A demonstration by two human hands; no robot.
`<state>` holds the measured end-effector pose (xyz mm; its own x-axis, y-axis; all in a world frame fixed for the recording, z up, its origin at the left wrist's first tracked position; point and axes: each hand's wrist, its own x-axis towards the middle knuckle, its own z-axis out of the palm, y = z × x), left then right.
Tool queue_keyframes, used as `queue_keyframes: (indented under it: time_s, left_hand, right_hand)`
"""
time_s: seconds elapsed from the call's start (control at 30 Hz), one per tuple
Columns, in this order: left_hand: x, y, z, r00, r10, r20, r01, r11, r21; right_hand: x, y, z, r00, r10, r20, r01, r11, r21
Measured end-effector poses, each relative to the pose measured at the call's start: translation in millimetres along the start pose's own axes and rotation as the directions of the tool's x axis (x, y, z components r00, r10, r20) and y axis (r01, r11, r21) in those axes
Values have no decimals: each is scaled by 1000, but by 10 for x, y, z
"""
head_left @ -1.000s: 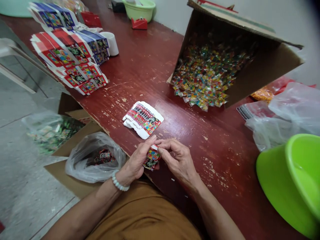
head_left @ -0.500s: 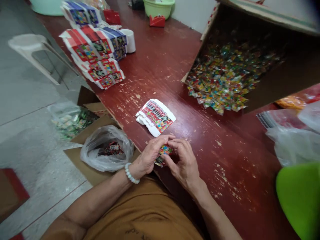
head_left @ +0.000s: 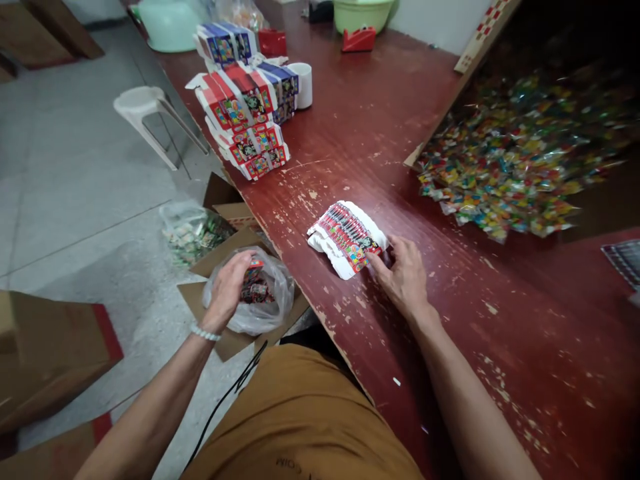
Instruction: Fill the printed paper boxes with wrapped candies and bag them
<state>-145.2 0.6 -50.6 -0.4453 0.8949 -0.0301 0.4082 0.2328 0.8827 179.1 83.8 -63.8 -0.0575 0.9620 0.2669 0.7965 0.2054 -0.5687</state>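
My left hand (head_left: 231, 287), with a pale bead bracelet at the wrist, is over a clear plastic bag (head_left: 280, 308) set in an open cardboard box. Its fingers are closed on a small printed carton (head_left: 255, 264), mostly hidden by the hand. Inside the bag lie dark red and black small packets (head_left: 258, 292). My right hand (head_left: 404, 277) is at the near right end of a fanned row of flattened printed cartons (head_left: 345, 233) on the table. Its thumb and fingers pinch the end carton.
Strapped carton bundles (head_left: 240, 100) stack at the table's far left edge, beside a white cup (head_left: 303, 85). A large box (head_left: 440, 120) at right spills wrapped candies (head_left: 505, 173). A tape dispenser (head_left: 359, 40) sits farther back. A white stool (head_left: 143, 100) stands on the floor.
My hands have parted. The left has carried the small carton left and down to the bag; the right has moved up to the flattened cartons. The view has shifted left.
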Motion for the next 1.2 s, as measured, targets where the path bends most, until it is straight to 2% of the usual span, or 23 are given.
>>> queue_keyframes:
  time_s: [0.1,0.2,0.27,0.3,0.37,0.4,0.43,0.5,0.57,0.6,0.67,0.7,0.73,0.77,0.8,0.87,0.9,0.93,0.97,1.0,1.03,1.13,1.2]
  left_hand:
    - [75,-132,-38,998,40,-39,-33,987,158]
    - [55,34,148,981,195,-12,-187,955,228]
    - [28,239,369,924,381,39,-376,884,279]
    - [17,345,495,868,491,73,-486,812,322]
    - [1,534,745,739,654,162,-654,638,406]
    - [-3,609,856,685,700,204,-704,564,431]
    - [-7,671,950,653,720,236,-733,522,435]
    - [-14,767,1072,630,734,254,-758,508,409]
    - [-27,850,1103,651,722,235,-750,564,345]
    - [-37,897,1088,680,697,229,-730,616,297]
    - [-63,1006,1021,770,579,267,-628,763,154]
    - [-80,1067,981,810,480,337,-525,850,53]
    - [-100,1128,944,820,362,444,-377,925,-58]
    - [-122,1186,916,780,244,576,-188,970,-156]
    - [-147,1235,898,682,149,716,14,976,-216]
    - [-212,1300,899,393,80,916,338,914,-225]
    - [-251,1313,914,265,87,960,437,877,-200]
    - [-294,1314,936,170,104,980,503,846,-177]
    - [-337,1307,960,110,124,986,553,817,-165]
    - [-378,1293,983,85,141,986,594,788,-164]
    - [-413,1278,1003,89,150,985,628,759,-172]
    - [-474,1242,1032,145,133,980,667,718,-196]
    - [-481,1237,1025,162,120,980,655,729,-198]
  right_hand:
    - [84,-85,81,998,51,33,-45,986,-162]
    - [79,-154,124,996,72,49,-61,979,-195]
    - [61,-164,150,996,89,23,-83,982,-170]
    - [53,-160,163,995,104,-2,-103,984,-145]
    - [42,-144,184,988,139,-68,-144,987,-65]
    - [40,-133,188,983,155,-102,-156,988,-6]
    - [40,-120,186,976,173,-132,-165,984,66]
    - [47,-89,154,962,229,-149,-185,948,258]
    - [54,-61,74,952,295,-83,-218,842,493]
    - [53,-53,14,947,320,-26,-240,758,606]
    - [34,-65,-143,940,326,97,-278,572,772]
    - [15,-86,-233,940,308,148,-291,495,819]
    - [-10,-117,-325,941,279,192,-302,437,847]
    - [-40,-155,-414,944,238,228,-309,397,864]
    - [-74,-198,-495,947,190,259,-314,370,875]
    - [-144,-283,-618,944,96,315,-329,321,888]
    - [-177,-318,-657,940,55,338,-338,300,892]
    - [-207,-346,-680,935,24,353,-345,284,895]
    - [-233,-365,-692,932,7,363,-351,269,897]
    - [-255,-377,-694,929,-3,371,-358,253,899]
    - [-273,-383,-690,926,-5,378,-367,236,900]
    - [-314,-386,-676,915,14,403,-398,180,899]
    - [-335,-392,-678,918,9,397,-393,164,905]
